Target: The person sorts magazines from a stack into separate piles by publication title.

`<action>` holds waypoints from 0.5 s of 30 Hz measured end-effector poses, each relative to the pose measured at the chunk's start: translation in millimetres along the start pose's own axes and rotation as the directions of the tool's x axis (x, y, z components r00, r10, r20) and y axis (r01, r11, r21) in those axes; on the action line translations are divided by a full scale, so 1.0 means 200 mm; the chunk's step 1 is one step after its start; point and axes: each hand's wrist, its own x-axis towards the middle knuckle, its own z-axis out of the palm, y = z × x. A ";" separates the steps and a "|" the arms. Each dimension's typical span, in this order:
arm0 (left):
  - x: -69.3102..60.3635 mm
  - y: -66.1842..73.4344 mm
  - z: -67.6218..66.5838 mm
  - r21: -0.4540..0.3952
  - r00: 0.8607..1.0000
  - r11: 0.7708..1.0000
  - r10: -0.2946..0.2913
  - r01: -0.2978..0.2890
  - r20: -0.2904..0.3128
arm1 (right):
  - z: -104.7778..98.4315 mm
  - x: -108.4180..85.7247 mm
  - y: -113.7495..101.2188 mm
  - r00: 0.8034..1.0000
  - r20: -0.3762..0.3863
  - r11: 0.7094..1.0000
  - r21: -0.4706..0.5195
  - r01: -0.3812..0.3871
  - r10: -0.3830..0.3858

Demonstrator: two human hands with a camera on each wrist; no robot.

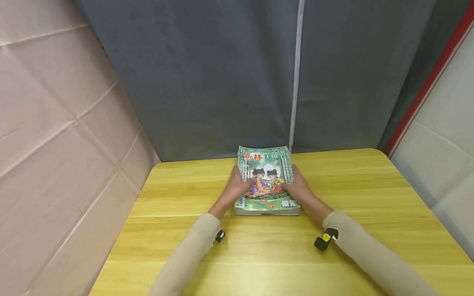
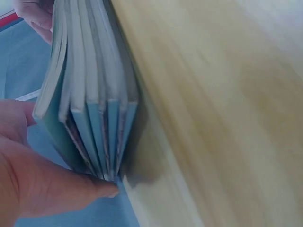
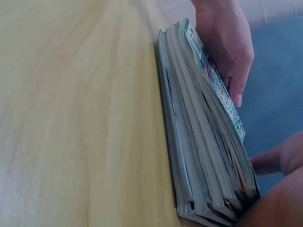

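A stack of several magazines (image 1: 267, 198) lies near the table's far edge, its top cover green with two cartoon children. My left hand (image 1: 238, 186) grips the stack's left side, thumb over the cover. On the right side my right hand (image 1: 300, 189) holds it likewise, thumb on top. In the left wrist view the page edges (image 2: 85, 61) and spines are fairly even, with the bottom magazine close to the table. The right wrist view shows the uneven edges of the magazines (image 3: 194, 132). The undersides of the hands are hidden.
The yellow wood-grain table (image 1: 177, 230) stretches around the stack. Behind it hangs a dark grey curtain (image 1: 207, 82) with a pale vertical strip. Light fabric walls (image 1: 63, 144) flank the table, and a red strip (image 1: 426, 86) runs down the right.
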 end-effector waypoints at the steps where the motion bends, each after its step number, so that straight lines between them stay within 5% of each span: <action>1: 0.00 0.01 0.01 0.004 1.000 1.000 0.010 -0.010 -0.011 | -0.01 0.00 0.00 1.000 0.001 1.000 0.016 0.001 -0.001; 5: 0.01 0.07 0.04 0.032 0.998 0.998 0.048 -0.046 -0.047 | -0.04 -0.02 -0.01 1.000 0.005 0.995 0.095 -0.010 0.009; 11: 0.00 0.18 0.09 -0.052 0.989 0.989 0.133 -0.136 -0.060 | -0.08 -0.03 -0.02 1.000 0.016 0.983 0.181 -0.027 0.025; 15: -0.01 0.25 0.10 -0.078 0.982 0.980 0.177 -0.182 -0.069 | -0.11 -0.03 -0.04 0.997 0.041 0.949 0.308 -0.073 0.063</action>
